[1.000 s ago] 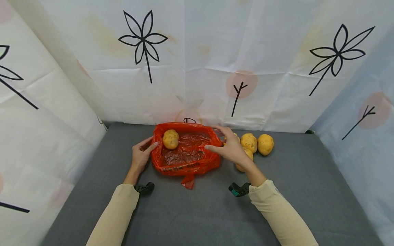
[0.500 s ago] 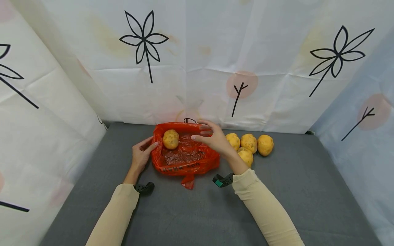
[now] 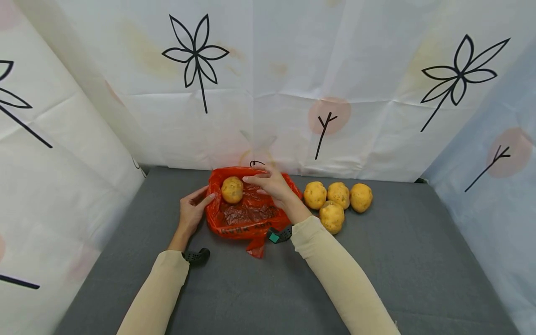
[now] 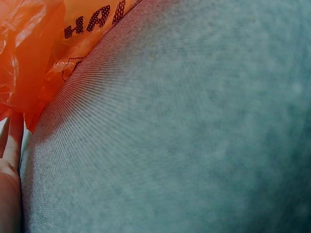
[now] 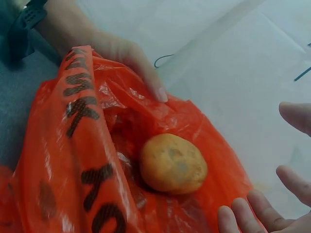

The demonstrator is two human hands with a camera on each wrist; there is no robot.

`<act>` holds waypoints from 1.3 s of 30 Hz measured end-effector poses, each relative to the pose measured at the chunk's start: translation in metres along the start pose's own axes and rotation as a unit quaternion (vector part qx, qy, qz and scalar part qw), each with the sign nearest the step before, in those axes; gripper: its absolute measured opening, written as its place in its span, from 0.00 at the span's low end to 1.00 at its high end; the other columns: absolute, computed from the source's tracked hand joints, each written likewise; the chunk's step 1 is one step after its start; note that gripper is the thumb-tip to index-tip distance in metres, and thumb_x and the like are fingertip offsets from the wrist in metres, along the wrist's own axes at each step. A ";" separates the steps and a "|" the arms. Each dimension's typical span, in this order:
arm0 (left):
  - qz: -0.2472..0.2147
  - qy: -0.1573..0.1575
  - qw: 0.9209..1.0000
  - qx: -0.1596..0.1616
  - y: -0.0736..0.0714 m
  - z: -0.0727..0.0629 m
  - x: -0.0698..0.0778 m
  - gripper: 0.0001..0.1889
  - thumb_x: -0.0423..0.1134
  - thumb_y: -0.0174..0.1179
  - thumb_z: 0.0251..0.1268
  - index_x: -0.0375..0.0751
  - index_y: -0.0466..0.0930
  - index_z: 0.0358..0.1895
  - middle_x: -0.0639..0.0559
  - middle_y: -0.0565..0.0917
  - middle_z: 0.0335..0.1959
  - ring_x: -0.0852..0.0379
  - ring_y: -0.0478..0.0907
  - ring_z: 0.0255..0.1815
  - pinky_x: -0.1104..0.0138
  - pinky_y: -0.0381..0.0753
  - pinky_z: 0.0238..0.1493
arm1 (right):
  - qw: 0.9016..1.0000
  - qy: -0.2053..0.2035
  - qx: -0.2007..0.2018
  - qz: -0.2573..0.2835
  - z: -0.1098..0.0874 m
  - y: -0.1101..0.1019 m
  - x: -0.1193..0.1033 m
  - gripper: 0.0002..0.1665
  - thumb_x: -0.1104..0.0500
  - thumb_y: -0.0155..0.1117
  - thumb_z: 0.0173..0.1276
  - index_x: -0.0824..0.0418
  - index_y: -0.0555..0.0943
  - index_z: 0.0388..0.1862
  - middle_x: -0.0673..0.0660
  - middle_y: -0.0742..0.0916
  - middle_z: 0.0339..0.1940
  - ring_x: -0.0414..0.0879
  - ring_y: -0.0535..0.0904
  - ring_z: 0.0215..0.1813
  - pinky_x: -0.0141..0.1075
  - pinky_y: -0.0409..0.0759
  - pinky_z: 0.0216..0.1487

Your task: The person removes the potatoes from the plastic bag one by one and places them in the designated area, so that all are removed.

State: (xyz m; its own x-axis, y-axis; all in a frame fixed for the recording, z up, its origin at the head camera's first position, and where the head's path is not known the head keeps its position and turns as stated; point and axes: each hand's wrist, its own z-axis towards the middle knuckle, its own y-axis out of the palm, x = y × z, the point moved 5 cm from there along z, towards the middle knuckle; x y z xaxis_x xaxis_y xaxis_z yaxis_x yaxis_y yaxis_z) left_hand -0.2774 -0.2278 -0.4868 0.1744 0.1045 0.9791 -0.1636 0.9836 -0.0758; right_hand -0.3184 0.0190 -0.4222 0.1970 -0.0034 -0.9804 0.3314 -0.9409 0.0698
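A red plastic bag [image 3: 238,231] with dark lettering lies spread out at the back of the table, its mouth facing up. One potato [image 3: 232,190] rests inside, toward the bag's left end. My left hand [image 3: 191,211] grips the left rim, thumb over the edge; in the left wrist view its fingers sit against the red plastic [image 4: 29,58]. Over the bag hovers my right hand [image 3: 275,186], fingers spread and holding nothing, just right of the potato. From the right wrist, the potato [image 5: 174,164] shows whole, beside my right fingers [image 5: 260,213].
Several loose potatoes [image 3: 332,217] are grouped right of the bag on the grey tabletop [image 3: 251,293]. A white patterned cloth [image 3: 276,60] hangs behind the table and along both sides. Dark bands [image 3: 197,257] circle both wrists.
My right hand has moved left, from the bag's right rim to above its middle, uncovering the loose potatoes. My left hand and the potato in the bag have stayed put.
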 end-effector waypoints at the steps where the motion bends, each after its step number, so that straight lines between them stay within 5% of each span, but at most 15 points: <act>1: 0.000 0.000 1.000 0.000 0.000 0.000 0.000 0.22 0.32 0.66 0.69 0.27 0.78 0.63 0.29 0.79 0.61 0.65 0.80 0.52 0.77 0.79 0.51 | 1.000 0.007 0.001 0.008 0.003 0.002 0.002 0.38 0.56 0.72 0.68 0.58 0.70 0.74 0.67 0.70 0.72 0.61 0.71 0.68 0.60 0.66 0.71; 18: 0.009 0.011 1.000 -0.001 0.000 -0.001 -0.001 0.22 0.31 0.66 0.68 0.26 0.79 0.63 0.29 0.80 0.60 0.61 0.80 0.52 0.77 0.79 0.50 | 0.995 0.092 0.037 0.008 0.031 0.020 0.029 0.38 0.53 0.77 0.63 0.56 0.75 0.71 0.59 0.75 0.69 0.62 0.69 0.69 0.54 0.71 0.68; 29: 0.008 0.015 1.000 -0.006 0.000 0.000 -0.003 0.22 0.32 0.66 0.68 0.27 0.79 0.63 0.30 0.81 0.60 0.61 0.80 0.52 0.76 0.79 0.50 | 0.996 0.068 0.023 -0.050 0.041 0.031 0.039 0.37 0.57 0.77 0.63 0.47 0.77 0.71 0.57 0.75 0.70 0.50 0.77 0.59 0.53 0.76 0.63; 33: 0.014 0.014 1.000 -0.003 -0.001 0.000 -0.001 0.22 0.32 0.67 0.68 0.27 0.79 0.63 0.30 0.81 0.59 0.62 0.80 0.51 0.76 0.79 0.49 | 0.997 0.049 0.008 -0.059 0.044 0.035 0.042 0.37 0.60 0.75 0.65 0.49 0.76 0.73 0.60 0.77 0.65 0.47 0.74 0.47 0.45 0.77 0.51; 39: 0.019 0.010 1.000 -0.004 -0.001 0.000 0.001 0.22 0.32 0.67 0.68 0.27 0.79 0.63 0.30 0.81 0.59 0.64 0.80 0.50 0.77 0.79 0.49 | 0.995 0.012 -0.002 -0.095 0.049 0.041 0.045 0.37 0.63 0.74 0.66 0.52 0.75 0.73 0.60 0.79 0.63 0.51 0.77 0.55 0.40 0.81 0.54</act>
State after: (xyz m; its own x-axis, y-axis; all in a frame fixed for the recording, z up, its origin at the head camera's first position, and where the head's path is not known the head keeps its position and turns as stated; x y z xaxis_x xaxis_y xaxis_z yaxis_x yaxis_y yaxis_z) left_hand -0.2767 -0.2282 -0.4862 0.1878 0.1452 0.9714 -0.1632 0.9799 -0.1149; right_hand -0.3406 -0.0366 -0.4728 0.1520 0.1834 -0.9712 0.3679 -0.9225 -0.1166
